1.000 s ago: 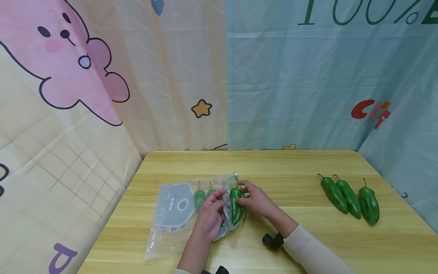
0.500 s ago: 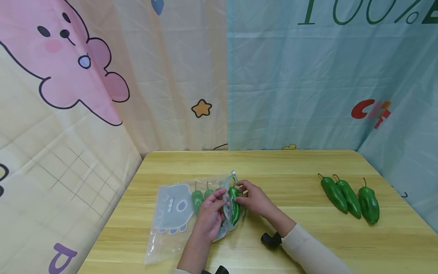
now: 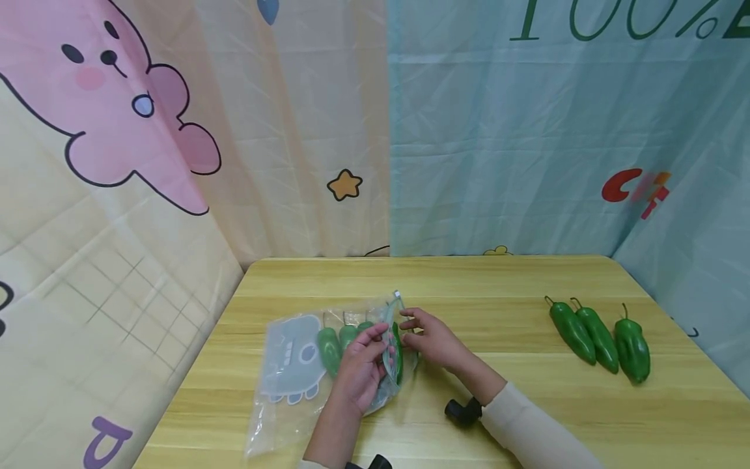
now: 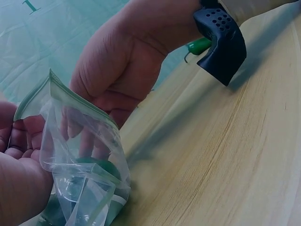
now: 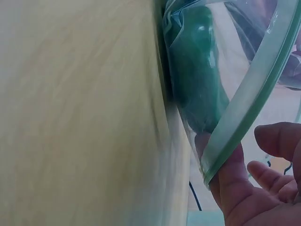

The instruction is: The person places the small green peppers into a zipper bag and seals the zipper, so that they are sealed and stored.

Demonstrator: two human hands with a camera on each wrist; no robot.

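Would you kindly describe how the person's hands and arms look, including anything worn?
Both the left hand and right hand are bare. The right arm has a cream sleeve and, at the wrist, a dark device dotted with small round holes. A second dark device and a pale cuff show on the left arm.

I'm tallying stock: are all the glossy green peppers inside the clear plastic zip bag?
No, three glossy green peppers lie outside the clear plastic zip bag, toward the right side of the pale wooden table.

Glossy plastic bag (image 3: 300, 365), shiny peppers (image 3: 597, 339)
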